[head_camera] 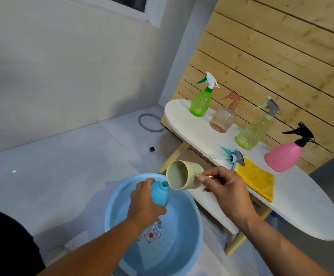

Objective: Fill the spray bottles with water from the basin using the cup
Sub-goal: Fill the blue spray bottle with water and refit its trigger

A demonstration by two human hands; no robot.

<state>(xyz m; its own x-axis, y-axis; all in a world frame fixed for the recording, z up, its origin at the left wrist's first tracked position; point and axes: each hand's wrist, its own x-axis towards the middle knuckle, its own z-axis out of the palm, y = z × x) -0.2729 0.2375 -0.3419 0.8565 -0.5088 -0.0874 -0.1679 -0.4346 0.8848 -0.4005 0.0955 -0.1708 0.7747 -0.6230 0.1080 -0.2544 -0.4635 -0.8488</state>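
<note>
**Operator:** State the current configuration.

**Technician:** The left hand (142, 198) grips the blue spray bottle (160, 194) around its body, holding it tilted over the blue basin (194, 232), neck open, spray head removed. The right hand (225, 188) pinches the copper-coloured handle (208, 176) of the beige cup (184, 175). The cup is tipped, its lip just above the bottle mouth at the bottle's 1 o'clock.

**Operator:** Primary hazard?

**Technician:** Overshoot. The cup rim is far wider than the bottle neck. A fast tilt would likely send water past the mouth; most would fall back into the basin, some onto the floor.

**Operator:** Secondary hazards?

**Technician:** A wet bottle may slip in the left hand. A pinch on a thin handle gives little control of cup rotation. The bottle's opaque wall hides the fill level, so overfilling is possible.

**Operator:** Other items?

**Technician:** On the white table (293, 208), at the basin's 2 o'clock: the detached blue spray head (234, 156) beside a yellow cloth (257, 178), then green (200, 102), amber (223, 118), pale-green (253, 130) and pink (283, 156) spray bottles, all capped.
</note>
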